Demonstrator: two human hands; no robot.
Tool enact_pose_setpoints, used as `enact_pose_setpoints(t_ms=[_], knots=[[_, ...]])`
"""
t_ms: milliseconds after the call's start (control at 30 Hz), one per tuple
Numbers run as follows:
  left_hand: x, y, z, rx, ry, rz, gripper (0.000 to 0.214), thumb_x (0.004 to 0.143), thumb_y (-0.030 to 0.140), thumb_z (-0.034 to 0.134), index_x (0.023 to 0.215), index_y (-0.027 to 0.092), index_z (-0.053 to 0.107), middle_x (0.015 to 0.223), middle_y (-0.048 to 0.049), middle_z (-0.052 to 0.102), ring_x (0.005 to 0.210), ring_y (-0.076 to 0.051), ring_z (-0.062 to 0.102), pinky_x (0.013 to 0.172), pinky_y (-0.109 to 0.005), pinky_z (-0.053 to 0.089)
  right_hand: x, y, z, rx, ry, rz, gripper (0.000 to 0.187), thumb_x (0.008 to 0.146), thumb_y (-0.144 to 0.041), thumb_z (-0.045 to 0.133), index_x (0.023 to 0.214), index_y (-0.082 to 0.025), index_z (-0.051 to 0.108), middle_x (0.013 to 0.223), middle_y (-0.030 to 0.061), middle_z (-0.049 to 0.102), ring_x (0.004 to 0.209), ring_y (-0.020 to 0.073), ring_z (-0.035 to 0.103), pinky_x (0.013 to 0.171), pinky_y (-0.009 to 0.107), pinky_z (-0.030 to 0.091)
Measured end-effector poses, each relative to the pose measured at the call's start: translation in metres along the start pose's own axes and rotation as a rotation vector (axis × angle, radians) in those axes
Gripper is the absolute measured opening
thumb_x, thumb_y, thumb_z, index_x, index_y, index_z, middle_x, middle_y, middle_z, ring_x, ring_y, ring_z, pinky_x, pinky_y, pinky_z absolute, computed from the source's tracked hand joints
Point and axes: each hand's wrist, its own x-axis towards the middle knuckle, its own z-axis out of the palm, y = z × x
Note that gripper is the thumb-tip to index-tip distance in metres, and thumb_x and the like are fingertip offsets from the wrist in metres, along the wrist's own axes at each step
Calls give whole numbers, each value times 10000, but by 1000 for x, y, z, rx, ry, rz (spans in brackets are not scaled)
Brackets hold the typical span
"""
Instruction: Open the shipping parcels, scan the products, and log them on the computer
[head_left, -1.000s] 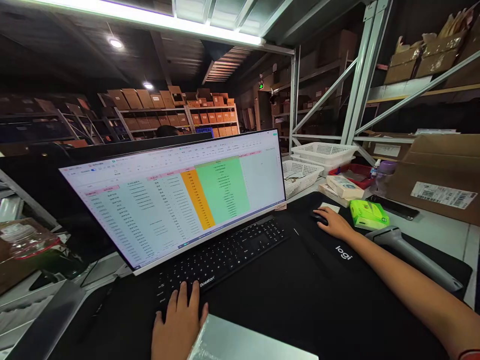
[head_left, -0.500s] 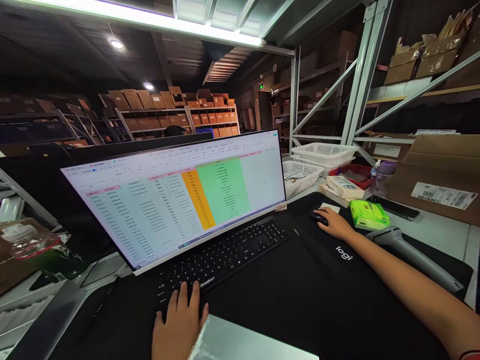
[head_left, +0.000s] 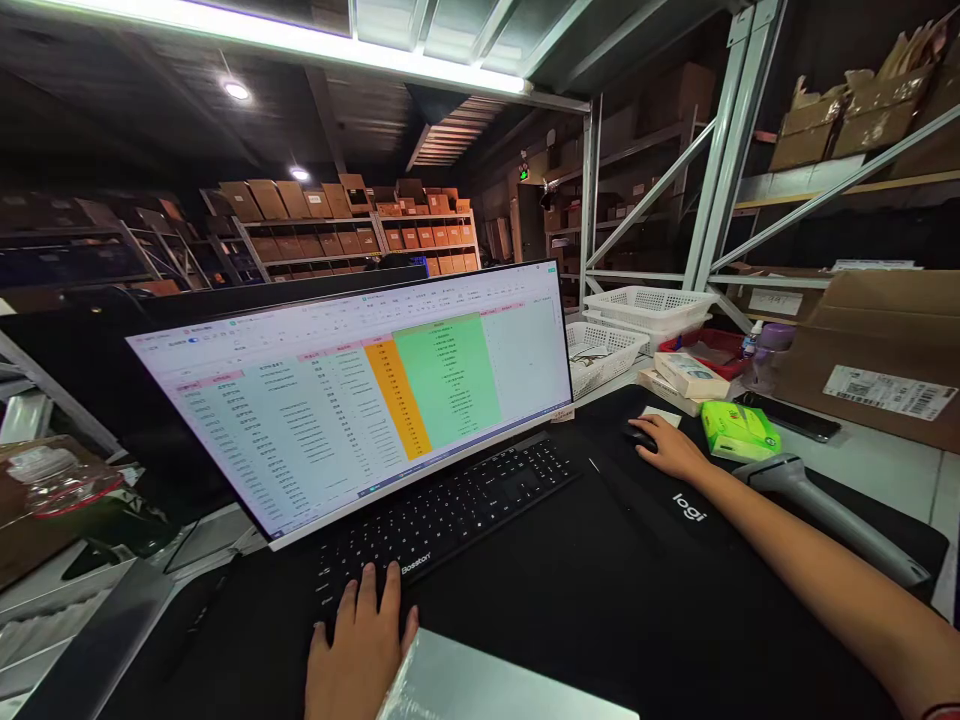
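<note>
My left hand lies on the lower left of a black keyboard, its fingers stretched out and resting on the keys. Close to its thumb is a silvery, flat-topped thing, cut off by the bottom of the view. Over to the right, my right hand is curved over a black computer mouse, mostly hidden beneath the palm and fingers. Behind the keyboard stands a tilted monitor showing a spreadsheet with orange and green columns. Both keyboard and mouse sit on a black desk mat.
Right of the mouse are a green tissue pack, a grey barcode scanner, a phone and small boxes. White baskets and a cardboard box stand behind. A bottle is at left.
Both hands keep their places on the keyboard and the mouse. The view has shifted very slightly. A dark rounded shape behind the monitor's top edge has moved right.
</note>
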Motion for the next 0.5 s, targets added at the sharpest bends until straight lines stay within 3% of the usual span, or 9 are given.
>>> enact_pose_setpoints(t_ms=[167, 300, 500], knots=[[0, -1, -1, 24, -3, 4, 561, 1048, 310, 230, 1578, 205, 382, 1623, -165, 411, 1457, -321, 452, 1074, -531, 481, 1, -3, -3, -5, 0, 4, 469, 855, -330, 616, 1313, -228, 629, 1288, 125, 617, 1187, 292, 632, 1073, 435, 499], [1, -1, -2, 17, -37, 7, 561, 1046, 326, 264, 1581, 198, 373, 1627, -173, 399, 1465, -334, 441, 1081, -547, 476, 0, -1, -1, 2, -10, 6, 468, 878, -344, 589, 1336, -262, 645, 1358, 115, 585, 1215, 289, 631, 1082, 445, 496], [1, -1, 5, 3, 15, 9, 560, 1047, 322, 253, 1573, 192, 393, 1620, -183, 410, 1456, -344, 451, 1071, -555, 482, 0, -3, -1, -14, 14, 9, 513, 859, -324, 591, 1363, -231, 579, 1318, 122, 604, 1205, 291, 629, 1074, 430, 497]])
